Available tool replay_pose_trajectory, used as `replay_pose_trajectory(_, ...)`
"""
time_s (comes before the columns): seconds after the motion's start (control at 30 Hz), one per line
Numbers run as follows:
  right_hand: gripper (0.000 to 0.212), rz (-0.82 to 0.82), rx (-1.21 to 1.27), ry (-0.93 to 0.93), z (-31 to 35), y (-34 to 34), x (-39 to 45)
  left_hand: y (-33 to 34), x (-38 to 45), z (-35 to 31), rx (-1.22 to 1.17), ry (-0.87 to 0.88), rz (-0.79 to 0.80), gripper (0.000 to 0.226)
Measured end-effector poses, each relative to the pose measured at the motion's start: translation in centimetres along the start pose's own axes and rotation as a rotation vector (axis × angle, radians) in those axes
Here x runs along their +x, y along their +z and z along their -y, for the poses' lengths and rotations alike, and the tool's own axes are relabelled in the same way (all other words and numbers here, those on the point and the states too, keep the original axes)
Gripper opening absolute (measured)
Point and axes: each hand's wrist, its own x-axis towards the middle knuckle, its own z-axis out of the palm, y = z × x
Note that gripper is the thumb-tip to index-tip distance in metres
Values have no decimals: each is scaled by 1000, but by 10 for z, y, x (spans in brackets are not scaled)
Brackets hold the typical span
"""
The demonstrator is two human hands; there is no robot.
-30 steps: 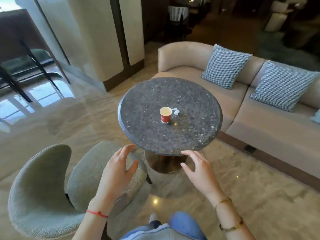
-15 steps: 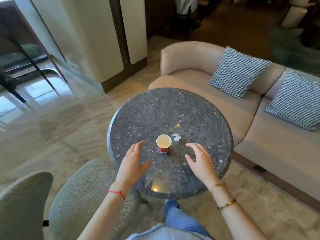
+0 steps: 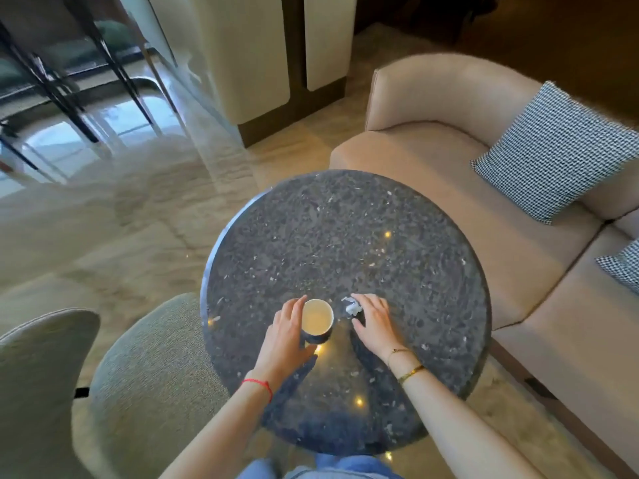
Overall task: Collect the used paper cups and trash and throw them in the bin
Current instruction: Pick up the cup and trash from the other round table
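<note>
A red paper cup (image 3: pixel 316 318) with a pale inside stands upright on the round dark stone table (image 3: pixel 345 243), near its front. My left hand (image 3: pixel 287 335) curls around the cup's left and near side, fingers and thumb against its wall. Just right of the cup lies a small crumpled white paper scrap (image 3: pixel 352 307). My right hand (image 3: pixel 375 323) rests over the table with the scrap between forefinger and thumb, fingers still apart. No bin is in view.
A grey-green upholstered chair (image 3: pixel 114 392) stands close at the left of the table. A beige sofa (image 3: pixel 449 160) with checked cushions (image 3: pixel 553 150) runs along the right. Glossy marble floor (image 3: pixel 121 219) lies to the left, with a glass wall behind.
I have come closer over the table. Both hands moved forward: the left one closed around the cup and the right one reached the paper scrap.
</note>
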Motion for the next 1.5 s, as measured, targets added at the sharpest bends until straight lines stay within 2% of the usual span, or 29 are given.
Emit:
replay_pose_trajectory(0.3,45,148,-26,-15,-20,16,21,20,15,-9,94,-88,40,102)
replay_pose_trajectory(0.53,13,176,-56,-33,-27,22,30,25,23,-13,142,-122,22,91)
replay_pose_trajectory(0.7,10,168,-22,-13,-30,19,29,23,27,-19,92,-101,-15,81)
replay_pose_trajectory(0.97,10,-5,131,-6,-22,-11,8,-2,17,-19,-28,-1,-155,80)
replay_pose_trajectory(1.17,10,-153,242,23,-11,-32,-42,-25,-12,-10,-116,100,-231,78)
replay_pose_trajectory(1.33,9,-265,276,79,7,-34,-100,-40,-42,1,-168,185,-227,80)
replay_pose_trajectory(1.5,12,-458,291,143,33,-26,-168,-51,-75,15,-197,298,-181,82)
